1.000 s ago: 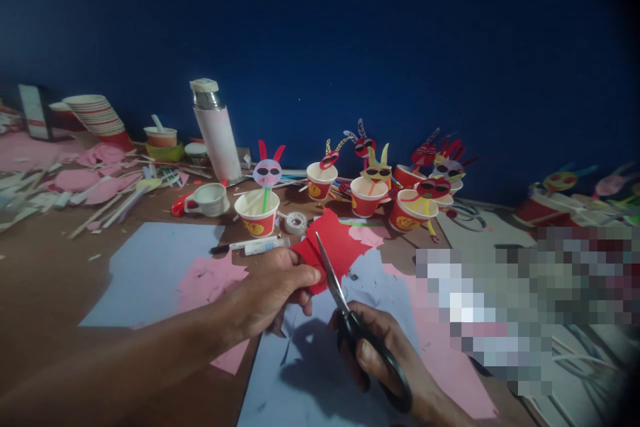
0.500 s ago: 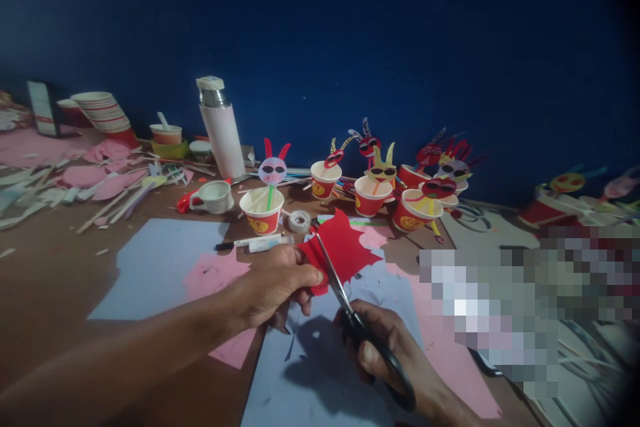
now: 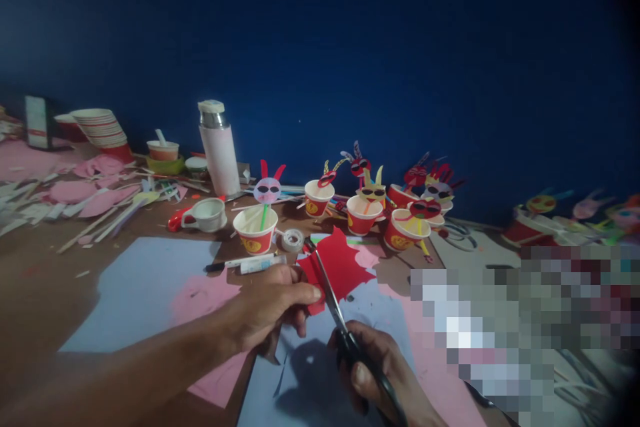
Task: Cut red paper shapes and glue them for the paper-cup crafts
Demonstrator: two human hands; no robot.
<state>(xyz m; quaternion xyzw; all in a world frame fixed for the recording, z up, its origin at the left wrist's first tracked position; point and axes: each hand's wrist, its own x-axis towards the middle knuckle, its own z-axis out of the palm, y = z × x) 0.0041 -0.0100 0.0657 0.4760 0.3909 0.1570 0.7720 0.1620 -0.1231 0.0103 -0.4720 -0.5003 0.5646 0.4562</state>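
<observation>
My left hand [image 3: 280, 300] pinches a piece of red paper [image 3: 345, 263] with jagged edges, thumb on top. My right hand [image 3: 375, 363] is wrapped round the black handles of a pair of scissors [image 3: 329, 288]. The metal blades lie across the red paper, just right of my left thumb. Below both hands a light blue sheet [image 3: 305, 373] lies on the table, with pink paper [image 3: 210, 307] under my left forearm. Left of the red paper are a black-capped marker [image 3: 240, 262], a white tube [image 3: 263, 263] and a roll of tape [image 3: 292, 240].
Behind my hands stand red and white paper cups [image 3: 255, 230], several with paper faces on sticks. A white flask [image 3: 220, 153], a white mug [image 3: 205, 215] and stacked cups [image 3: 100, 127] stand farther left. Paper scraps and strips [image 3: 110, 203] litter the left side. The right side is partly pixelated.
The view has tilted up slightly, so everything sits lower and a little to the left. My hands keep hold of the red paper and scissors, with the blades still across the paper.
</observation>
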